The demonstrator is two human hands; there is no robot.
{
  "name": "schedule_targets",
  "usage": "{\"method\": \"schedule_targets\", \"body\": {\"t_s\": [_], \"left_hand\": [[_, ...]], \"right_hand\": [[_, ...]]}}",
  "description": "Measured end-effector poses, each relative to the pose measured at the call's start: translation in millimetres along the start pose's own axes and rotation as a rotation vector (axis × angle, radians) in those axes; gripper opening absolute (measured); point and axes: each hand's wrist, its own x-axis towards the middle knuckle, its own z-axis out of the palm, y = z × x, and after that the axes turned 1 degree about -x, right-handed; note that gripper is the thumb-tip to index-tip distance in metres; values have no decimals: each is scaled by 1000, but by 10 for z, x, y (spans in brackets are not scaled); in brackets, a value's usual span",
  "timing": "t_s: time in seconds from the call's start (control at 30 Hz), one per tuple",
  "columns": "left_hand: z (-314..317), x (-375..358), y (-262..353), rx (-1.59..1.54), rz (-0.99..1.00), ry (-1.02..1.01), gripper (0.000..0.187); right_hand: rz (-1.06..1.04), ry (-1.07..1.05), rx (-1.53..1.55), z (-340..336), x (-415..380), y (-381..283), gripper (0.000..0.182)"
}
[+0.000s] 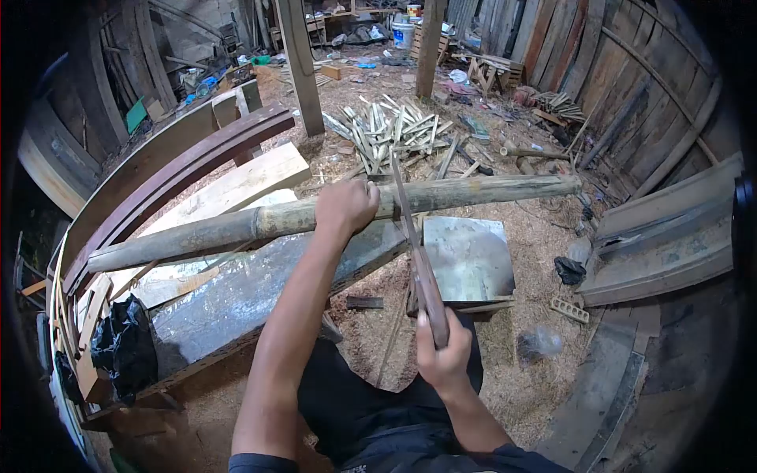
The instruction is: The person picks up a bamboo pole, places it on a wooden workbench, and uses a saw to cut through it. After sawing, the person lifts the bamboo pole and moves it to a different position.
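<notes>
Nearest me, at the bottom centre of the frame, is the seated person's dark-clothed lap [394, 432], with two bare forearms reaching up and away from it. The left hand [347, 206], in the middle of the frame, is curled over a thick bamboo pole [292, 217]. The right hand [444, 351], lower and to the right, has its fist wrapped around the lower end of a long, narrow tool [426, 280], probably a saw.

The pole runs from the left of the frame to the right of centre, lying across the worn grey table [236, 303]. That gives it support from below, and the left hand seems to press down to keep it from rolling. The tool points away from the person and crosses the pole just right of that hand, so the knuckles sit close beside it. A shiny square sheet [469, 252] lies below the pole, right of the tool. Upper centre, split sticks [410, 130] are heaped on the shavings-strewn floor [505, 378].

The left fingertips are hidden behind the pole. The tool is almost edge-on, so I can't make out teeth, or whether it bites into the bamboo. Dark, rounded corners cut off the room's edges, and what the crumpled black bag [124, 347] at lower left contains is hidden.
</notes>
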Motion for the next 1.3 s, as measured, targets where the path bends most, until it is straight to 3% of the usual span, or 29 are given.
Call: {"method": "schedule_targets", "body": {"t_s": [0.2,0.4,0.6,0.77,1.0,1.17,1.3], "left_hand": [[-48,8,-11,-29,3,-18,52],[-64,23,-12,-23,2,-68,53],[-26,-8,-14,-34,-4,-23,56],[11,70,-66,-40,15,-43,52],[25,15,-34,-60,-18,-27,52],[44,81,-72,-51,15,5,52],[41,26,-44,-43,-3,-12,53]], "right_hand": [[31,-36,-5,440,846,185,27],[-15,23,44,126,56,-19,22],[-12,2,-16,511,913,136,26],[-50,-20,-35,-24,-130,5,24],[-4,20,33,410,799,51,30],[-65,-29,-58,23,-91,-31,26],[-66,25,1,309,360,127,20]]}}
